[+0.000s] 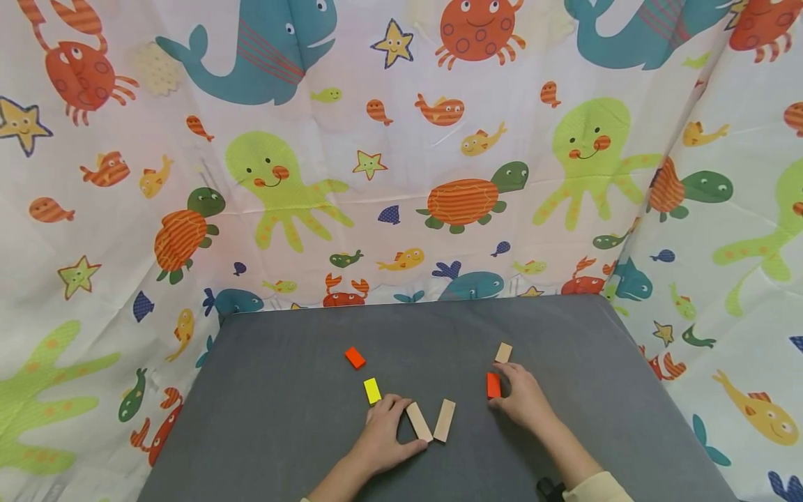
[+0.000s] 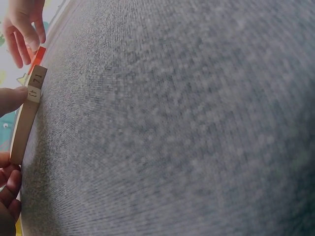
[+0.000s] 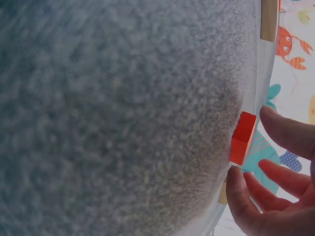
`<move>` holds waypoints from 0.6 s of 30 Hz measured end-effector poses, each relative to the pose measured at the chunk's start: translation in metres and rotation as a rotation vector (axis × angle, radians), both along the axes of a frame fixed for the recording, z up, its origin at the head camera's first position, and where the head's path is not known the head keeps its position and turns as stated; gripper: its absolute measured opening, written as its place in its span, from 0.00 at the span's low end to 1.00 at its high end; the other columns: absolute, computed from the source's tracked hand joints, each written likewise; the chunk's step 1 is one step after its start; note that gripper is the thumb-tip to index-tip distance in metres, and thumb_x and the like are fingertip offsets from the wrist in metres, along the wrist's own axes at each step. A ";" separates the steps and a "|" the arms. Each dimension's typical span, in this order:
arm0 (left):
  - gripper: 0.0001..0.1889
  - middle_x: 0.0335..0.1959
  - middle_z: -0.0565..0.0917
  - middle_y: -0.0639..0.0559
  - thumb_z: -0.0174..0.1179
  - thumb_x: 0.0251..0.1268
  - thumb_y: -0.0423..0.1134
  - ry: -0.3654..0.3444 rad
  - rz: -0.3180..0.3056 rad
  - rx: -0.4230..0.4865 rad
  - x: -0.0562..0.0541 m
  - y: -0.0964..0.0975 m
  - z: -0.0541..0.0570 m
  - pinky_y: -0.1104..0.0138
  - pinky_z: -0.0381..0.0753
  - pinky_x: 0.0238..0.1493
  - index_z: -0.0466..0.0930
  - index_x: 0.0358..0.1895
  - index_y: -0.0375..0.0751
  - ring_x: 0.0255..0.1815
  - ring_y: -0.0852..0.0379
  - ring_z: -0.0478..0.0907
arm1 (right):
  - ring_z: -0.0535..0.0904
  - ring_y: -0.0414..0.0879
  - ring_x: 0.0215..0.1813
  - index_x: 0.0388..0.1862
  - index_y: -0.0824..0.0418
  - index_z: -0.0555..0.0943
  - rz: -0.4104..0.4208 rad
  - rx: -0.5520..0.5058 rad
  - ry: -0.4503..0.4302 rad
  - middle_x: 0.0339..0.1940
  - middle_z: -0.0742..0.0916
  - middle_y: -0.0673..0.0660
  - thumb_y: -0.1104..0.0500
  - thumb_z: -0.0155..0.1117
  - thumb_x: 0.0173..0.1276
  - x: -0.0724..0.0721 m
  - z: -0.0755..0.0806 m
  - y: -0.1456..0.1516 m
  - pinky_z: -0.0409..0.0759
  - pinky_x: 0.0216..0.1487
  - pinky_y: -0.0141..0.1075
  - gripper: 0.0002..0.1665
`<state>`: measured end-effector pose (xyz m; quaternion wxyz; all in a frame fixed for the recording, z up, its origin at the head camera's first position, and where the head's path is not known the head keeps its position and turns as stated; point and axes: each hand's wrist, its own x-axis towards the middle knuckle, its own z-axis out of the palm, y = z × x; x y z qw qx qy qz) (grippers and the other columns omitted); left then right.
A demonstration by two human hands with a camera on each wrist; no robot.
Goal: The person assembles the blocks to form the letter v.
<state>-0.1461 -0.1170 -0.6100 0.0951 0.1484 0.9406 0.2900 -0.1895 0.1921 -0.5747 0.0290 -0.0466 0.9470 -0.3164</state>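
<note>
My left hand (image 1: 384, 436) pinches a plain wooden block (image 1: 419, 422) end to end, thumb at the near end and fingers at the far end. In the left wrist view, the thumb sits at this block's (image 2: 24, 132) end face, marked 43. Another wooden block (image 1: 444, 421) leans toward it in a V, near ends close together; its end reads 71. Around a red block (image 1: 493, 385), my right hand (image 1: 523, 397) spreads thumb and fingers. The right wrist view shows a gap between thumb and red block (image 3: 242, 140), with a fingertip close below.
A yellow block (image 1: 372, 390) lies just beyond the left fingers, a second red block (image 1: 355, 358) farther back. Past the right fingertips is a small wooden block (image 1: 504, 353). A sea-animal curtain (image 1: 401, 202) borders the grey table (image 1: 282, 390). Something black (image 1: 549, 488) shows by the right wrist.
</note>
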 end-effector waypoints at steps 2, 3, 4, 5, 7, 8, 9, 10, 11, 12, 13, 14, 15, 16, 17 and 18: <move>0.42 0.60 0.73 0.52 0.69 0.53 0.68 0.003 0.000 -0.001 0.000 0.000 0.000 0.43 0.68 0.64 0.74 0.68 0.48 0.63 0.49 0.71 | 0.75 0.66 0.65 0.67 0.67 0.76 -0.002 -0.006 -0.004 0.66 0.77 0.70 0.63 0.83 0.50 0.000 -0.001 0.000 0.72 0.64 0.60 0.44; 0.42 0.60 0.73 0.52 0.69 0.53 0.68 0.005 0.000 -0.002 0.000 0.000 0.000 0.43 0.68 0.64 0.74 0.68 0.48 0.63 0.49 0.71 | 0.76 0.65 0.64 0.67 0.67 0.76 -0.004 -0.007 -0.006 0.66 0.77 0.69 0.63 0.83 0.49 0.000 -0.001 -0.001 0.73 0.64 0.60 0.44; 0.42 0.60 0.73 0.52 0.69 0.53 0.68 0.006 0.000 0.000 0.000 0.000 -0.001 0.43 0.68 0.64 0.74 0.68 0.48 0.63 0.49 0.71 | 0.77 0.64 0.63 0.66 0.67 0.76 -0.004 -0.010 -0.008 0.65 0.78 0.69 0.63 0.83 0.49 0.000 -0.001 -0.001 0.74 0.63 0.59 0.43; 0.42 0.60 0.73 0.52 0.69 0.53 0.67 0.008 0.001 0.001 0.000 0.001 -0.001 0.43 0.67 0.64 0.74 0.68 0.48 0.63 0.49 0.71 | 0.78 0.63 0.61 0.66 0.67 0.77 -0.003 -0.009 -0.008 0.65 0.78 0.68 0.63 0.83 0.49 -0.001 -0.002 -0.001 0.75 0.62 0.58 0.43; 0.42 0.60 0.73 0.52 0.70 0.53 0.67 0.009 0.001 0.004 0.000 0.001 -0.001 0.43 0.67 0.64 0.74 0.68 0.48 0.63 0.49 0.71 | 0.79 0.62 0.60 0.66 0.66 0.77 -0.003 -0.004 -0.018 0.64 0.79 0.68 0.63 0.83 0.50 -0.001 -0.003 -0.002 0.75 0.61 0.58 0.43; 0.42 0.60 0.73 0.52 0.70 0.53 0.67 0.007 0.001 0.006 0.000 0.001 -0.001 0.43 0.67 0.64 0.74 0.68 0.48 0.63 0.49 0.71 | 0.79 0.61 0.59 0.66 0.66 0.77 -0.004 -0.001 -0.025 0.64 0.79 0.67 0.63 0.83 0.50 -0.001 -0.004 -0.002 0.75 0.61 0.58 0.42; 0.42 0.60 0.73 0.52 0.69 0.53 0.67 0.007 0.000 0.009 0.001 0.001 -0.001 0.43 0.67 0.64 0.73 0.68 0.48 0.63 0.49 0.71 | 0.79 0.61 0.59 0.65 0.66 0.77 -0.003 0.004 -0.028 0.63 0.79 0.67 0.62 0.83 0.50 -0.001 -0.004 -0.002 0.76 0.60 0.58 0.42; 0.42 0.60 0.73 0.52 0.69 0.53 0.67 0.003 0.000 0.011 0.000 0.001 -0.001 0.43 0.67 0.64 0.73 0.68 0.48 0.63 0.49 0.71 | 0.80 0.60 0.58 0.65 0.66 0.78 -0.002 0.007 -0.033 0.63 0.79 0.67 0.63 0.82 0.51 -0.001 -0.004 -0.002 0.76 0.60 0.57 0.41; 0.42 0.60 0.73 0.52 0.69 0.53 0.67 -0.001 0.000 0.011 0.000 0.001 -0.001 0.43 0.67 0.64 0.73 0.68 0.48 0.63 0.49 0.70 | 0.80 0.60 0.57 0.65 0.66 0.78 -0.002 0.010 -0.034 0.63 0.80 0.67 0.63 0.82 0.51 -0.001 -0.005 -0.002 0.77 0.58 0.57 0.40; 0.42 0.60 0.73 0.52 0.69 0.53 0.68 -0.006 0.000 0.012 0.000 0.000 -0.001 0.42 0.67 0.65 0.73 0.68 0.48 0.63 0.49 0.70 | 0.80 0.59 0.56 0.65 0.66 0.78 -0.002 0.012 -0.036 0.62 0.80 0.67 0.63 0.81 0.52 -0.002 -0.005 -0.002 0.77 0.57 0.56 0.40; 0.43 0.60 0.72 0.52 0.69 0.53 0.68 -0.010 -0.001 0.013 0.000 0.000 -0.001 0.42 0.67 0.65 0.73 0.69 0.48 0.63 0.49 0.70 | 0.80 0.58 0.55 0.65 0.67 0.78 -0.004 0.014 -0.037 0.62 0.80 0.67 0.63 0.81 0.53 -0.002 -0.005 -0.002 0.78 0.56 0.55 0.39; 0.43 0.60 0.72 0.52 0.69 0.53 0.68 -0.014 0.000 0.015 0.000 0.000 -0.001 0.42 0.67 0.65 0.73 0.69 0.48 0.63 0.49 0.70 | 0.80 0.58 0.54 0.64 0.67 0.78 -0.005 0.016 -0.032 0.61 0.80 0.67 0.64 0.81 0.53 -0.002 -0.006 -0.002 0.79 0.55 0.54 0.38; 0.43 0.60 0.72 0.52 0.69 0.53 0.68 -0.016 0.000 0.018 0.000 -0.001 -0.001 0.42 0.66 0.65 0.73 0.69 0.48 0.63 0.49 0.70 | 0.80 0.57 0.53 0.64 0.68 0.79 -0.006 0.015 -0.029 0.60 0.80 0.67 0.65 0.80 0.53 -0.002 -0.006 -0.003 0.79 0.53 0.53 0.37; 0.43 0.60 0.72 0.52 0.69 0.53 0.68 -0.019 -0.001 0.019 0.000 0.000 -0.001 0.42 0.66 0.65 0.73 0.69 0.48 0.63 0.49 0.70 | 0.80 0.56 0.52 0.63 0.68 0.79 -0.006 0.015 -0.029 0.58 0.81 0.66 0.65 0.80 0.54 -0.002 -0.007 -0.002 0.80 0.52 0.52 0.37; 0.43 0.60 0.72 0.52 0.69 0.53 0.68 -0.019 -0.001 0.023 0.001 0.000 0.000 0.42 0.66 0.65 0.73 0.69 0.47 0.63 0.48 0.70 | 0.80 0.55 0.51 0.63 0.69 0.79 -0.007 0.014 -0.027 0.57 0.81 0.66 0.65 0.80 0.54 -0.003 -0.007 -0.002 0.80 0.51 0.51 0.36; 0.43 0.60 0.72 0.52 0.69 0.53 0.68 -0.018 -0.002 0.027 0.001 0.000 0.000 0.42 0.65 0.65 0.73 0.69 0.47 0.63 0.48 0.70 | 0.80 0.55 0.50 0.63 0.69 0.79 -0.009 0.012 -0.029 0.57 0.81 0.66 0.65 0.80 0.54 -0.003 -0.007 -0.002 0.80 0.50 0.50 0.36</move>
